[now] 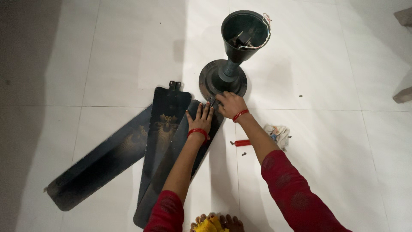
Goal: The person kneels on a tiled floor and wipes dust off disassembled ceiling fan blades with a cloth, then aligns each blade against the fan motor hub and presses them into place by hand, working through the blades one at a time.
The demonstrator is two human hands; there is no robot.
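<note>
The left hand (201,119) is laid flat, palm down, on the upper end of a dark fan blade (171,172); its fingers (204,111) are stretched out and slightly spread, pressed on the blade rather than closed round anything; a red bangle is worn at that wrist. The right hand (231,104) is set just beside it, at the point where the blade's end meets the round dark motor housing (223,81); its fingers are curled together over the blade's tip, and whether something small is pinched beneath them cannot be told. Two more blades are spread on the white tiled floor (322,64) to the left: a middle blade (165,129) with a gold pattern and a metal bracket at its top, and a long outer blade (98,165) angled away. A dark cup-shaped canopy (244,36) with loose wires is raised on the stem above the housing. A red-handled screwdriver (242,143), small screws and a crumpled cloth (279,134) are seen near the right forearm.
</note>
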